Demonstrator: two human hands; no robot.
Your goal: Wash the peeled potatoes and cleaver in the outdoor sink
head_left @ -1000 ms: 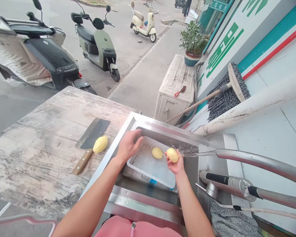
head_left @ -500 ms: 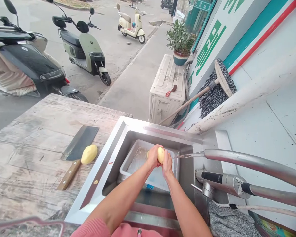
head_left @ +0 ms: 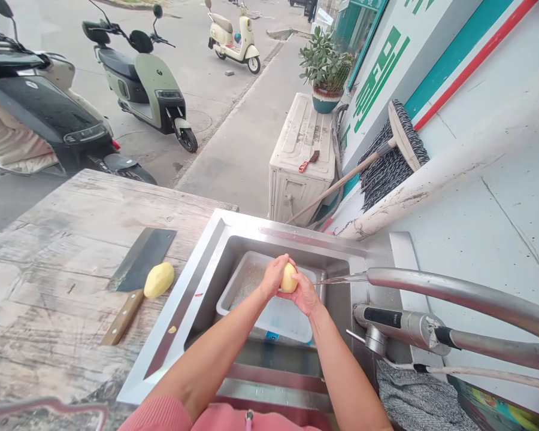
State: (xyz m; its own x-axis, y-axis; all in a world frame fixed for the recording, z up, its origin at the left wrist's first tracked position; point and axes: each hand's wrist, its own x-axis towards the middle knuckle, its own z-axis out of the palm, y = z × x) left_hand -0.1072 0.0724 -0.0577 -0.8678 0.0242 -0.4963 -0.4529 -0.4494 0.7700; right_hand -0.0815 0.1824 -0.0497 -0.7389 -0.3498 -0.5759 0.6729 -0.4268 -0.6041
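Note:
Both my hands close round one peeled yellow potato (head_left: 289, 278) over a white plastic tray (head_left: 238, 291) in the steel sink (head_left: 206, 263). My left hand (head_left: 272, 276) cups its left side and my right hand (head_left: 305, 293) holds it from below and the right. Water streams from the curved faucet (head_left: 431, 287) toward the potato. A second peeled potato (head_left: 159, 280) lies on the wooden table (head_left: 72, 239), resting against a cleaver (head_left: 137, 275) with a wooden handle.
A grey cloth (head_left: 413, 401) lies at the sink's right corner under a hose fitting (head_left: 404, 329). Beyond the sink stand an air-conditioner unit (head_left: 303, 155), a potted plant (head_left: 326, 72) and a leaning broom (head_left: 386, 152). Scooters (head_left: 144, 84) are parked on the pavement.
My left hand came in from the tray's edge to join the right on the potato. The other potato seen in the tray a second ago is no longer visible.

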